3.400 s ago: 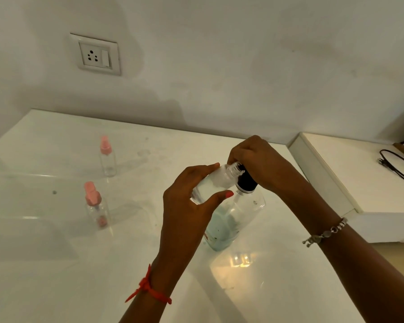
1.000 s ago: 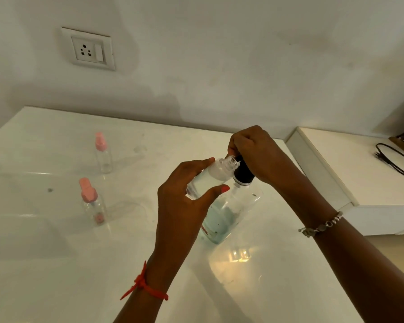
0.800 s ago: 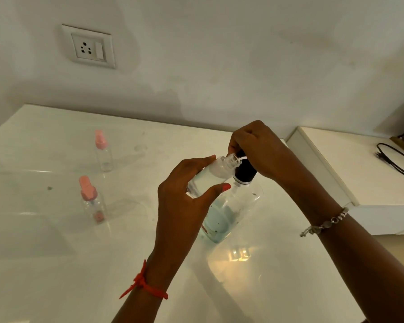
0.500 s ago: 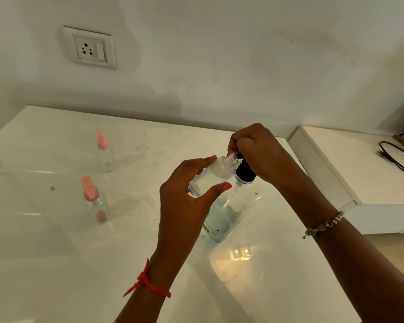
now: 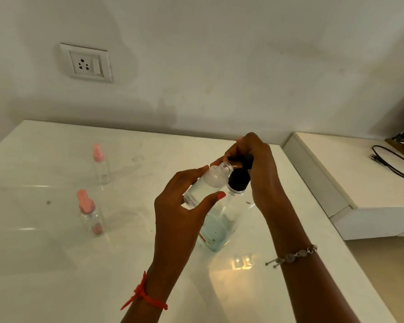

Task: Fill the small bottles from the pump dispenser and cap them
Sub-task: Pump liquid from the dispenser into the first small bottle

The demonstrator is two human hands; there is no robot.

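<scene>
The right hand [image 5: 259, 164], fingers curled over the black pump head [image 5: 243, 158], has risen since half a second ago. The left hand [image 5: 180, 220] grips the clear, round, uncapped small bottle [image 5: 205, 187], tilted mouth-first toward the pump head, above the glossy white tabletop [image 5: 56, 264].

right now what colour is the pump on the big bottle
The pump is black, clearest in the head view.
</scene>
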